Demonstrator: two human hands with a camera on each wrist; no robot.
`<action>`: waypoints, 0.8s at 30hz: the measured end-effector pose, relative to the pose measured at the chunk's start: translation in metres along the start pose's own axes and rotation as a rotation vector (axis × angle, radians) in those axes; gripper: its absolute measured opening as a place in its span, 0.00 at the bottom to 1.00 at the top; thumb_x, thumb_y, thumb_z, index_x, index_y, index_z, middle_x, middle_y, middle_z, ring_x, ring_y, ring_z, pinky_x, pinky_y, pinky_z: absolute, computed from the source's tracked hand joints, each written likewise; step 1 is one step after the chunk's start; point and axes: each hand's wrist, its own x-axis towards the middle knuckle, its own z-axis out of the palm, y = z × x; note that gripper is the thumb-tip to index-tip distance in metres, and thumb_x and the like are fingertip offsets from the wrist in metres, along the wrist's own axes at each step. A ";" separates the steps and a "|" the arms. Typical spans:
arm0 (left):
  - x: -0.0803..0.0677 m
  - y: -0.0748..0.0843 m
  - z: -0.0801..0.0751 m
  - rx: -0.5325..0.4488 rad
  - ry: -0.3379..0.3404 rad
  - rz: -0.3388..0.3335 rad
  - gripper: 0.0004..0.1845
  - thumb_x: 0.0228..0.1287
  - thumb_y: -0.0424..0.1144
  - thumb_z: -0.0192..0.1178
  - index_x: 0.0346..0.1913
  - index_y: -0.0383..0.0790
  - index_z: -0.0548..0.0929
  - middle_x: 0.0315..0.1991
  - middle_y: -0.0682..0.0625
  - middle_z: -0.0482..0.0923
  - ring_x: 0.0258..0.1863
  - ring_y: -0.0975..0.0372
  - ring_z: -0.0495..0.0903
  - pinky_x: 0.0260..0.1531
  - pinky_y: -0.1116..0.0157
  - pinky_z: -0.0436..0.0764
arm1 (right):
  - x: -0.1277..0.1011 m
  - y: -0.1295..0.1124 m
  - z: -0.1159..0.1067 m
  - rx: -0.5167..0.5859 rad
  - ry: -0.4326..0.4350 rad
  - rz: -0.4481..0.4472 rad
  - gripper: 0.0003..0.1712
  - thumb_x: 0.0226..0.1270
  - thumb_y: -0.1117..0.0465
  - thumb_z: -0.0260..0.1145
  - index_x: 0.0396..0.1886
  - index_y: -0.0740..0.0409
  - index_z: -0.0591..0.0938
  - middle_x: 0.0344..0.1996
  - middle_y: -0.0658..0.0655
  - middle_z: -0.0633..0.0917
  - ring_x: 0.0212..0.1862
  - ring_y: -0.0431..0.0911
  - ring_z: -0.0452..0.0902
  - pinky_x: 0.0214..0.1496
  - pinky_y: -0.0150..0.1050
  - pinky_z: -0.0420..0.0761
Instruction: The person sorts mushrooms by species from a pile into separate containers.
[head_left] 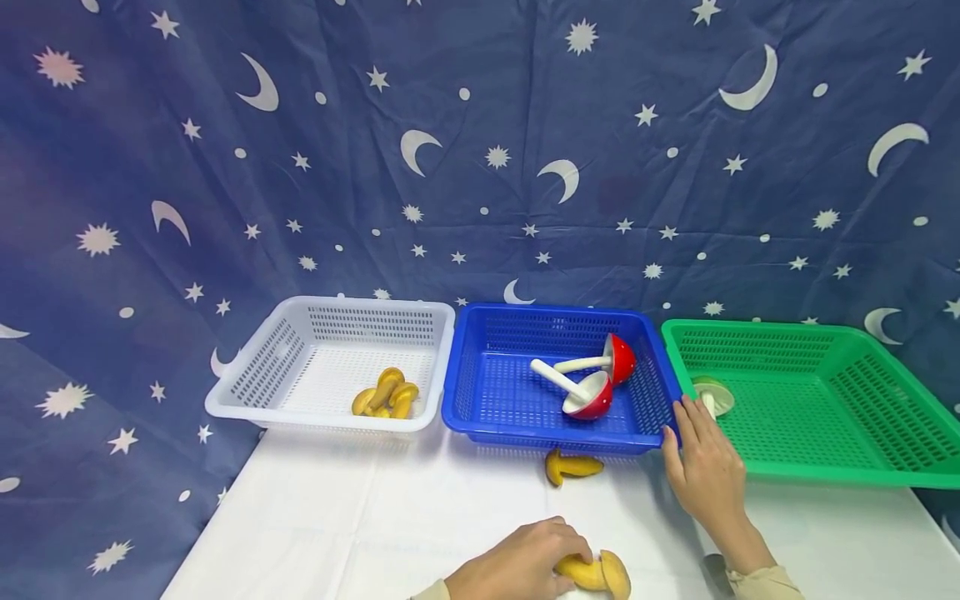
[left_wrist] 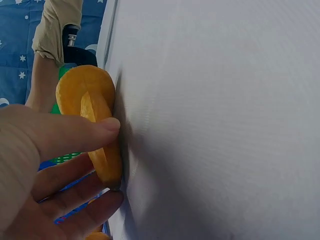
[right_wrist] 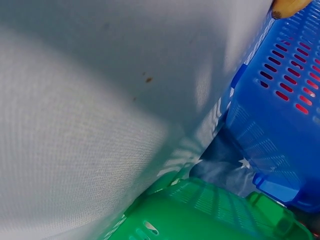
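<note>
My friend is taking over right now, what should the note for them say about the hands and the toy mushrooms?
Left hand grips a yellow mushroom at the near edge of the white table.
Right hand rests open by the blue basket's near right corner, holding nothing.
Done: yellow mushrooms in the white basket, two red mushrooms in the blue one, a pale mushroom in the green basket.
Left: the held mushroom and another yellow one lying on the table before the blue basket.
</note>
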 end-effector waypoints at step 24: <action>-0.026 -0.006 -0.042 -0.083 0.297 0.051 0.16 0.49 0.35 0.72 0.43 0.45 0.83 0.38 0.60 0.81 0.38 0.73 0.75 0.38 0.81 0.74 | -0.002 0.000 0.000 0.010 0.012 0.012 0.28 0.66 0.53 0.53 0.56 0.71 0.77 0.58 0.67 0.76 0.60 0.63 0.69 0.52 0.63 0.74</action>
